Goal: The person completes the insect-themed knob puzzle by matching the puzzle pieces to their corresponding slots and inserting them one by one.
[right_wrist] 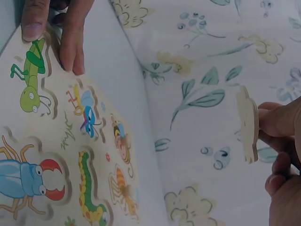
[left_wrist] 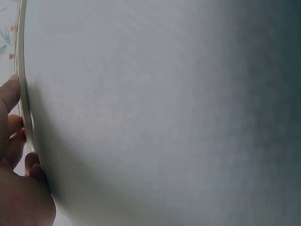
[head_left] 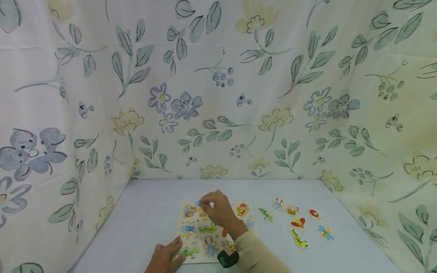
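A wooden insect puzzle board (head_left: 201,261) lies on the table. My left hand (head_left: 165,254) holds its near left corner, thumb on top by the green grasshopper picture (right_wrist: 30,89) and fingers along the edge. Over the far part of the board, my right hand (head_left: 218,212) pinches a thin wooden puzzle piece (right_wrist: 248,127). This piece is raised, its plain pale side and edge facing the right wrist camera; its printed side is hidden. Beetle (right_wrist: 28,179), caterpillar (right_wrist: 89,193) and bee pictures show in the board's recesses.
Several loose puzzle pieces lie right of the board: a grasshopper (head_left: 266,214), beetle (head_left: 278,203), snail (head_left: 292,210), ladybug (head_left: 314,214), red butterfly (head_left: 298,223), bee (head_left: 325,232) and caterpillar (head_left: 299,239). Floral curtains (head_left: 218,94) enclose the white table (head_left: 136,227).
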Demonstrator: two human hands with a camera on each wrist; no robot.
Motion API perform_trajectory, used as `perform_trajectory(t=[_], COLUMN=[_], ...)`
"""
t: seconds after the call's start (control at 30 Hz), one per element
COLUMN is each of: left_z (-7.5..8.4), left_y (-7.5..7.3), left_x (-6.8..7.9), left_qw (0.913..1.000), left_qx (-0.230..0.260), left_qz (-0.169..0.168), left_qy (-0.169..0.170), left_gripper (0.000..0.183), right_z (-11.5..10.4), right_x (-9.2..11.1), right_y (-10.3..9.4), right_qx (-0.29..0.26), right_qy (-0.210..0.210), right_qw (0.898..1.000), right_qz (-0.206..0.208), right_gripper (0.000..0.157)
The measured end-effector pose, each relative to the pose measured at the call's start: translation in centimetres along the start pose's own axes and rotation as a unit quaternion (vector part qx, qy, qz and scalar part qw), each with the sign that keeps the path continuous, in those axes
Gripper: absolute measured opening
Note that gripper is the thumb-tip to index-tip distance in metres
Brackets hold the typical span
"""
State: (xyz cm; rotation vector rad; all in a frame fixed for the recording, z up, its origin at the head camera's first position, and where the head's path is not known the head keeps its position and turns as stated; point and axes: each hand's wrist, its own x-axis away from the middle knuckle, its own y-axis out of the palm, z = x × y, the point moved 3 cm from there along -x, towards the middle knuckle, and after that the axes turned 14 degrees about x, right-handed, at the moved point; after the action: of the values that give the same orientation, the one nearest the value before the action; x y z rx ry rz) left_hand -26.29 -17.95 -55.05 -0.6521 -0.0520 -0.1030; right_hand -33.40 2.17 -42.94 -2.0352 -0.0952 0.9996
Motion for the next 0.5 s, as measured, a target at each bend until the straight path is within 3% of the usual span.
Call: perform_trajectory(t=[0.23,0.5], left_z=[-0.2,0.1], left_y=[0.0,-0.2], left_x=[-0.1,0.3], left_qw=[0.9998,0.9995], left_qx=[-0.001,-0.003], left_qz=[-0.019,0.003], left_qy=[0.010,0.031], left_gripper=[0.060,0.058], right_z=[-0.3,-0.5], right_x=[0.4,0.8], right_y=[2.2,4.6], right_qx=[0.007,-0.003], right_qy=[-0.001,0.053], right_qw=[1.000,0.997], right_qz=[-0.005,-0.058], right_gripper=[0.008,0.010])
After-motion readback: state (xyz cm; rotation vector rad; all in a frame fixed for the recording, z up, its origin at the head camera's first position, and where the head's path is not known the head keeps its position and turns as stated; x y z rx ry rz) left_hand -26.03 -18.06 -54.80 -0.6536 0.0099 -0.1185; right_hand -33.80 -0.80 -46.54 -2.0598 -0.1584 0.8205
